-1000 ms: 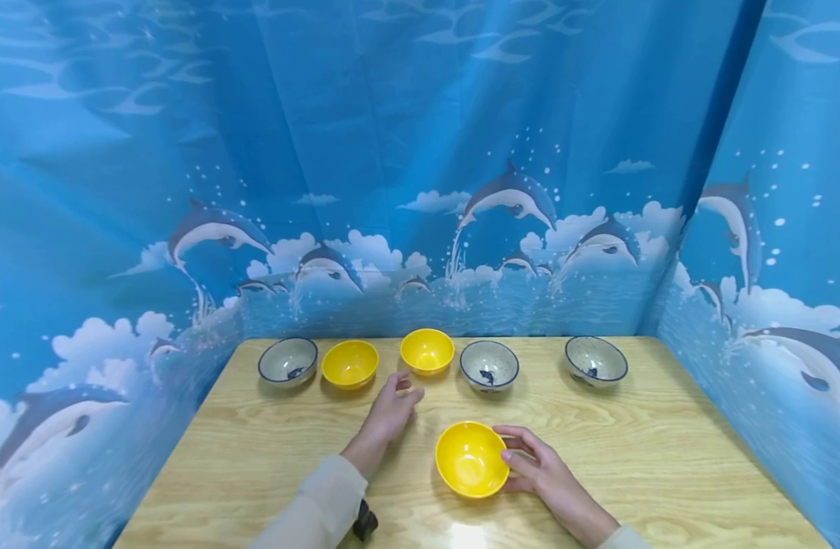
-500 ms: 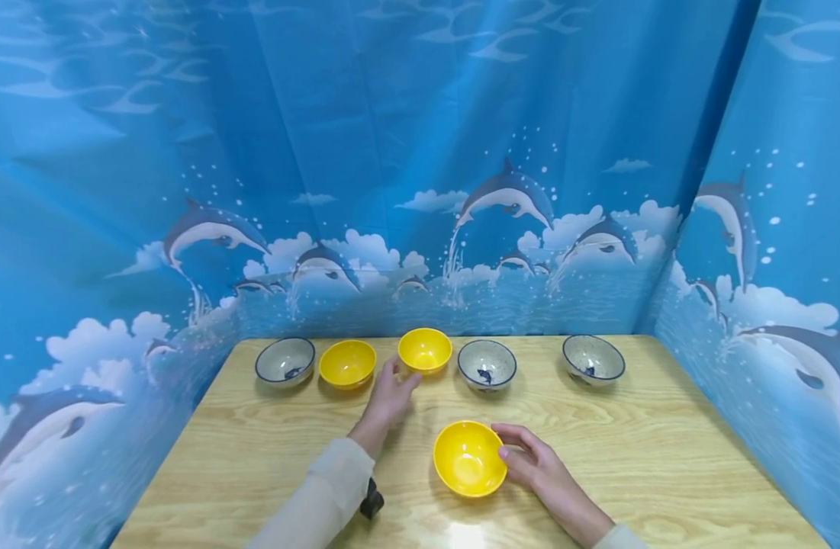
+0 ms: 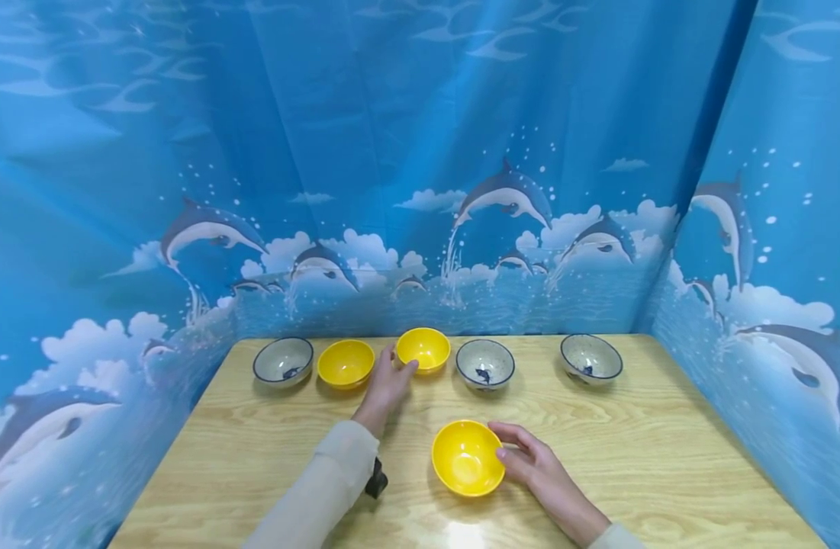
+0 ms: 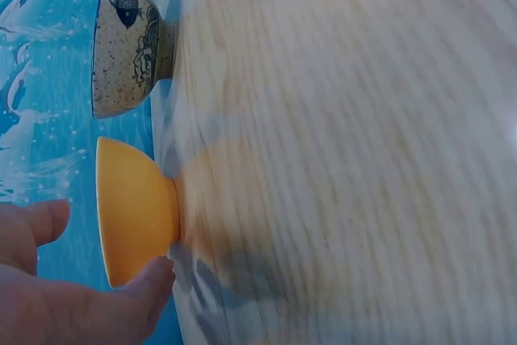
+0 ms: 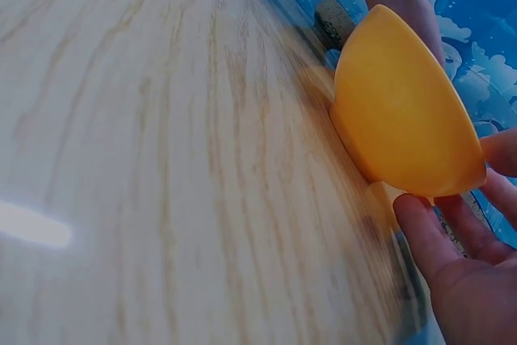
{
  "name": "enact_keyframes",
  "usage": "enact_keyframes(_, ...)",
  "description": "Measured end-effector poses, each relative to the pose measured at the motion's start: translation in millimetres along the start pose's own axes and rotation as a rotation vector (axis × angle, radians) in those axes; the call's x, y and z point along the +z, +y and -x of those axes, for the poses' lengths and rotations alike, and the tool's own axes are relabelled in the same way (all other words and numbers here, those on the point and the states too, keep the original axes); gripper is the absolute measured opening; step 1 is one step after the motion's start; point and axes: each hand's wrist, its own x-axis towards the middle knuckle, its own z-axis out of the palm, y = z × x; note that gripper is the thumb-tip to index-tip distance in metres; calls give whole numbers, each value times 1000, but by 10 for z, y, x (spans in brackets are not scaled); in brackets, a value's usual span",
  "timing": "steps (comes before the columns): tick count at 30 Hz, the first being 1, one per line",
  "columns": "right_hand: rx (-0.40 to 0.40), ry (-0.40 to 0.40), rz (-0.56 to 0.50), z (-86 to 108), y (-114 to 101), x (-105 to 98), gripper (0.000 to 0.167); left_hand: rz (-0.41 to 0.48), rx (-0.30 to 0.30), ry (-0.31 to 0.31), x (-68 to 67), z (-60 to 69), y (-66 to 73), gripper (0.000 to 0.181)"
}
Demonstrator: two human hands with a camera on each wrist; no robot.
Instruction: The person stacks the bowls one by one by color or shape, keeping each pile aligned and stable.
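Observation:
My right hand [image 3: 538, 474] holds the near yellow bowl [image 3: 466, 459] at its right side, thumb at the rim and fingers against the outer wall. The right wrist view shows this yellow bowl [image 5: 404, 111] with its base at the table and the fingers [image 5: 432, 240] beside its wall. My left hand [image 3: 387, 387] is at the left side of another yellow bowl [image 3: 423, 351] in the back row. In the left wrist view the thumb [image 4: 153, 284] touches or nearly touches that yellow bowl [image 4: 137, 212], while the other visible finger stands apart from its rim.
Along the back of the wooden table [image 3: 255, 465] stand a third yellow bowl [image 3: 346, 364] and three speckled grey bowls with blue rims: one far left [image 3: 283, 362], one right of centre [image 3: 484, 364], one far right [image 3: 591, 358]. A blue dolphin curtain [image 3: 365, 152] hangs behind.
My left hand has moved forward to the left side of the back yellow bowl. The right hand keeps its place on the near bowl, and the view has shifted slightly.

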Motion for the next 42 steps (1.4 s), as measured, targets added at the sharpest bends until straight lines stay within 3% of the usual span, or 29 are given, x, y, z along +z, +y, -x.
enact_keyframes(18, 7, 23, 19, 2, 19, 2, 62, -68, 62, 51, 48, -98, 35, 67)
enact_keyframes(28, 21, 34, 35, 1, 37, 6, 62, 11, 42, 58, 103, -187, -10, 62)
enact_keyframes(36, 8, 27, 26, 3, 37, 4, 62, 188, -4, 36, 99, -174, 1, 57)
enact_keyframes(42, 12, 26, 21, 2, 53, 7, 62, 169, -15, 58, 79, -187, -25, 52)
